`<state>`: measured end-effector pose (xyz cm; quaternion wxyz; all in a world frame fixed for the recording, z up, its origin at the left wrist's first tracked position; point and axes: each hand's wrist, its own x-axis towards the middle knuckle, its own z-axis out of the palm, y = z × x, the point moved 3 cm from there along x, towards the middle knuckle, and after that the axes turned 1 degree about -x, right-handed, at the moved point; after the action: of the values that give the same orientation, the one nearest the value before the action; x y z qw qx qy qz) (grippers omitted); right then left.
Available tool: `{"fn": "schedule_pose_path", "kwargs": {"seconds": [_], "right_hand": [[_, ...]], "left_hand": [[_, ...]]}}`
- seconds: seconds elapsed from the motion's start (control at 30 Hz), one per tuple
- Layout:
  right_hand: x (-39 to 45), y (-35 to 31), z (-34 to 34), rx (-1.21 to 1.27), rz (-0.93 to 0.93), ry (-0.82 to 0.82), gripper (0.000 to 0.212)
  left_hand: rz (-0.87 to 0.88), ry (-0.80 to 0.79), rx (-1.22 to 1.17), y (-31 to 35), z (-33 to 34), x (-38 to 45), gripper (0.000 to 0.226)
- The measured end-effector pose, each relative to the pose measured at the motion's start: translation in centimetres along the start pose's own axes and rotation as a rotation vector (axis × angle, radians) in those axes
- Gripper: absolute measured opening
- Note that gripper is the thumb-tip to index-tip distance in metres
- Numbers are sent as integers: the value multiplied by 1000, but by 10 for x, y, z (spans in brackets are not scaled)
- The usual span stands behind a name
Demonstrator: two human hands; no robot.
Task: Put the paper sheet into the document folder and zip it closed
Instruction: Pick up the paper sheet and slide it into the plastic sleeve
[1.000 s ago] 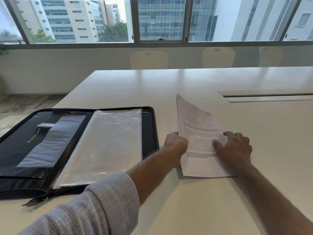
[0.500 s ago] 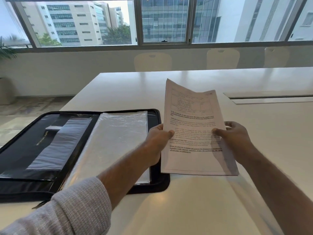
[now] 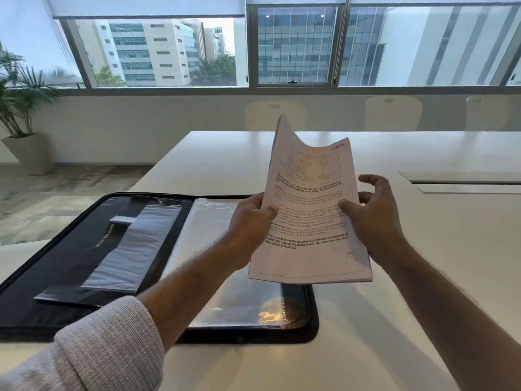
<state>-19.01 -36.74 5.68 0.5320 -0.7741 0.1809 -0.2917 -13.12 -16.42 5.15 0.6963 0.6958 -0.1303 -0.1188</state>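
A printed paper sheet [image 3: 307, 215] is held up in the air above the table, its top edge curling. My left hand [image 3: 251, 221] pinches its left edge. My right hand [image 3: 372, 218] grips its right edge with the thumb in front, its upper fingers spread loose. The black document folder [image 3: 84, 249] lies open flat on the table to the left. Clear plastic sleeves [image 3: 208, 232] cover its right half and a black inner pocket fills its left half. The paper's lower left corner hangs over the folder's right edge.
The white table [image 3: 423, 277] runs far ahead and to the right, with a recessed cable slot [image 3: 462, 182] at the right. Pale chairs [image 3: 275, 115] stand along the far side under the windows. A potted plant [image 3: 22, 108] stands on the floor at the left.
The paper went from lying flat on the table under both hands to being lifted up and shifted left toward the folder. The view has tilted upward.
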Motion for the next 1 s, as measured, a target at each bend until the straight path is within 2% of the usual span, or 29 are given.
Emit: {"fn": "schedule_pose_path", "kwargs": {"seconds": [0.17,0.3,0.37,0.43,0.53,0.77,0.87,1.0], "right_hand": [[6,-16,31,-62,-95,-44,18],[10,-29,59,-62,-103,-132,9],[10,-38,74,-68,-115,-179,5],[8,-48,88,-92,-167,-201,15],[2,-63,109,-124,-268,-213,34],[4,-87,137,-141,-349,-189,50],[7,-90,147,-146,-343,-170,42],[21,-85,153,-148,-292,-100,26]], "left_hand": [[47,76,23,10,-25,6,34],[117,125,79,15,-43,11,43],[196,139,192,19,-47,12,32],[283,115,334,23,-47,14,23],[362,74,493,24,-47,20,38],[368,144,617,20,-65,43,50],[403,164,629,18,-72,49,51],[406,85,623,17,-79,53,74]]}}
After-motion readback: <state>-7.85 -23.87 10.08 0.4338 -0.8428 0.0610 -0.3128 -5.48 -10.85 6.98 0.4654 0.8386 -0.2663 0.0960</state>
